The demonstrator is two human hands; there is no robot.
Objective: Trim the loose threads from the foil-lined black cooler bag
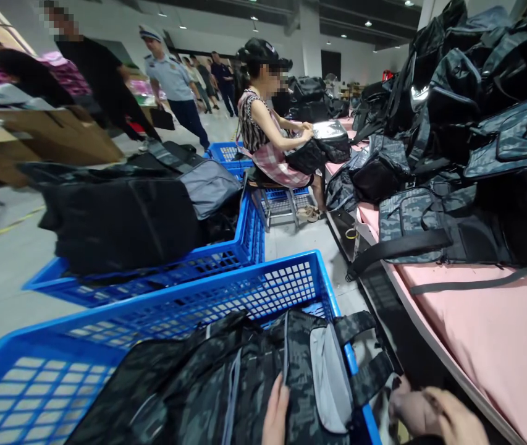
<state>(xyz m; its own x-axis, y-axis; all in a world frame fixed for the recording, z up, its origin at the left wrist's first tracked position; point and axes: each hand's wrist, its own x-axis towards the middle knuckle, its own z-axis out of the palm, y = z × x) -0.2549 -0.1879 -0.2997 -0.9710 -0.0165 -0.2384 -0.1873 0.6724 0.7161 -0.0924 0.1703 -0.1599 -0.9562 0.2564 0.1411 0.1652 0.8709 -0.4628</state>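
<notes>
Several dark camouflage backpacks (258, 371) lie packed together in a blue plastic crate (286, 281) in front of me. My left hand (276, 411) rests against the backpacks, its visible fingers stretched out along the fabric. A light grey panel (328, 377) shows on the backpack at the right end, and its dark straps hang over the crate's right rim. To the right of the crate is my right hand (458, 417), low in the view and smeared by motion. Whether its fingers grip anything is not clear.
A pink-topped table (480, 315) runs along the right, with a camouflage backpack (425, 213) and a high pile of bags (458, 86). Behind my crate, another blue crate (249, 238) holds black bags. A person (267, 123) sits handling a bag; others stand or walk farther back.
</notes>
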